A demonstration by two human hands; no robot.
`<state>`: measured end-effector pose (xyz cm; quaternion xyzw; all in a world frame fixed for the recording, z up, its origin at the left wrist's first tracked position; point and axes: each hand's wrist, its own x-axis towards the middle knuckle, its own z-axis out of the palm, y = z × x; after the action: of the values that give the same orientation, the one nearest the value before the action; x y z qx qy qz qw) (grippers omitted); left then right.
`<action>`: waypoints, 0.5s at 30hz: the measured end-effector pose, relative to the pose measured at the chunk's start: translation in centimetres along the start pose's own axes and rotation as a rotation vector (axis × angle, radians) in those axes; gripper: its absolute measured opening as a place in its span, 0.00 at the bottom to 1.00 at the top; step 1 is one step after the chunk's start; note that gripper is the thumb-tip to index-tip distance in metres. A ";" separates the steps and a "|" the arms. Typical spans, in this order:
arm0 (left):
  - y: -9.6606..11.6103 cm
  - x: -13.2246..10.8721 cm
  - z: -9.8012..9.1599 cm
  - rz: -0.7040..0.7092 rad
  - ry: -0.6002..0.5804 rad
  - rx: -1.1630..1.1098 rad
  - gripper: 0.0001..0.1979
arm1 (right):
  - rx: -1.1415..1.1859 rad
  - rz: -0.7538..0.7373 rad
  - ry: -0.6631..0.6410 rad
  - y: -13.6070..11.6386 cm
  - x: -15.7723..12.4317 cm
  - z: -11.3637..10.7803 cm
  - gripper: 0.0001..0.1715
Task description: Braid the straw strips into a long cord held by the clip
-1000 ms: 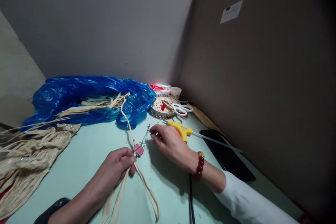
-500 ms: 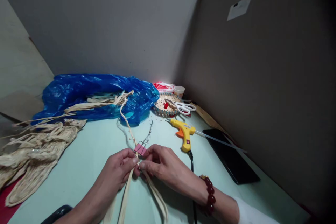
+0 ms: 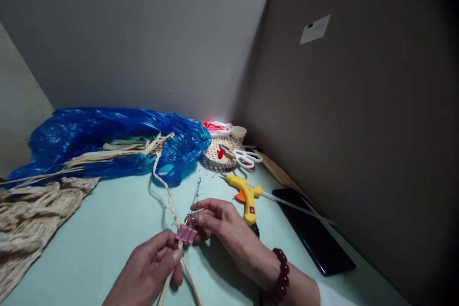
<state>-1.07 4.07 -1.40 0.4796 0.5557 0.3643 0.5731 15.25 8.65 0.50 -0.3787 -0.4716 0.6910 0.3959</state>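
A braided straw cord runs from the blue plastic bag down to my hands. A pink binder clip is clamped on the braid where the loose straw strips begin. My left hand pinches the strips just below the clip, fingers closed. My right hand, with a dark red bead bracelet at the wrist, has its fingertips on the clip's wire handles from the right.
A yellow glue gun lies right of my hands, its cord trailing toward me. A black phone lies near the right wall. A woven basket holds white scissors. Loose straw bundles lie at the left.
My right hand came back from near the glue gun to the clip. Both hands and the clip have shifted toward me, and my right fingers now sit on the clip's handles.
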 end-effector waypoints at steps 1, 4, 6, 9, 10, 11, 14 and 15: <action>-0.1 0.0 0.0 0.001 0.012 0.008 0.17 | -0.003 -0.004 0.003 -0.2 0.0 -0.1 0.17; -0.3 0.3 0.0 0.022 0.056 0.027 0.16 | 0.011 -0.002 0.015 -0.5 -0.1 -0.2 0.16; -0.3 0.8 0.0 0.045 0.081 0.031 0.15 | 0.011 -0.002 0.022 -0.7 0.1 -0.3 0.17; 0.2 2.3 0.2 0.060 0.083 0.054 0.14 | -0.116 -0.035 0.053 -1.3 1.0 -0.8 0.14; 0.6 3.0 0.3 0.060 0.079 0.073 0.14 | -0.202 -0.067 0.072 -1.6 1.6 -1.1 0.13; 1.0 3.8 0.4 0.060 0.077 0.094 0.13 | -0.312 -0.111 0.087 -1.9 2.3 -1.5 0.11; 2.2 6.7 0.8 0.070 0.104 0.137 0.10 | -0.650 -0.234 0.140 -2.6 4.9 -2.7 0.12; 2.5 7.7 1.0 0.069 0.115 0.139 0.10 | -0.728 -0.256 0.164 -2.8 5.7 -3.1 0.13</action>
<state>1.08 11.90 -1.27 0.5154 0.5948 0.3711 0.4927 16.28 15.60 1.45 -0.4864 -0.6961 0.3909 0.3551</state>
